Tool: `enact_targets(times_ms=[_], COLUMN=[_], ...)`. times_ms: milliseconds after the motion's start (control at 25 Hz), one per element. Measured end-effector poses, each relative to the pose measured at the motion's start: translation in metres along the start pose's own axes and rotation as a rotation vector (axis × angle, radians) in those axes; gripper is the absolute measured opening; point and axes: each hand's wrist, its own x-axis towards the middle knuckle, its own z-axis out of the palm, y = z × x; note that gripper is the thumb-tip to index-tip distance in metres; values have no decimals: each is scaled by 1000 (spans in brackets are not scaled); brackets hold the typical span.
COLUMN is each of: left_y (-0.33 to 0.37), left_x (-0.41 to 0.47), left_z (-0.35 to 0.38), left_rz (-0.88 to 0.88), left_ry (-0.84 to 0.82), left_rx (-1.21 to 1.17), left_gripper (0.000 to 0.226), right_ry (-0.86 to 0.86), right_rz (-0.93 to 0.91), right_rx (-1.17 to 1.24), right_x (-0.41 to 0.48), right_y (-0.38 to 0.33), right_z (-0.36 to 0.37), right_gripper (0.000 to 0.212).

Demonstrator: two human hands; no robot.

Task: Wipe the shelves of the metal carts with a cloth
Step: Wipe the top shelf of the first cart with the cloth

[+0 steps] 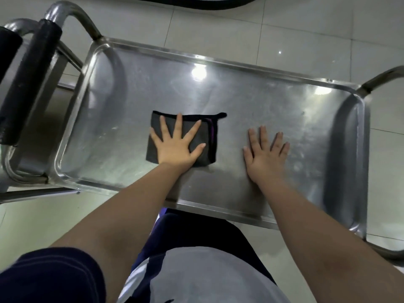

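Observation:
A steel cart's top shelf with a raised rim fills the middle of the view. A folded dark grey cloth with black edging lies flat near the shelf's centre. My left hand presses on the cloth with fingers spread straight. My right hand lies flat on the bare metal to the right of the cloth, fingers straight, apart from the cloth.
A second metal cart with black padded handles stands close on the left. Curved steel handle tubes rise at the left end and the right end of the cart. Pale tiled floor surrounds it.

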Motion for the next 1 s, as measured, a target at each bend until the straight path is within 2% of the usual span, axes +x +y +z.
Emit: enact_targets(times_ms=[120,200,320,440,600,720,880,1000], left_y=[67,82,67,50,54,36,13,8], left_x=[27,38,14,-50,-105,-53,33,-6], left_z=[-1,-3,4,20,34,18,-8,-1], left_rz=[106,120,144,177,175,163,-44,55], left_ry=[-50,-61,-6,73,58,54,-21,-17], left_rx=[34,49,36,43,79,73,23,59], left_gripper=[66,67,68,69,72,73,72,76], right_ry=[20,41,38,29,35,34,35,19], right_rz=[-10,-24,-31,-35,-44,-43,-24,-37], right_rx=[8,20,39,49,59,53,13,33], right_x=[-1,0,3,5,5,5,5,4], right_y=[2,2,5,4,6,5,2,3], right_z=[5,6,7,10,10,8,13,12], right_gripper=[58,57,56,57,58,60,59,60])
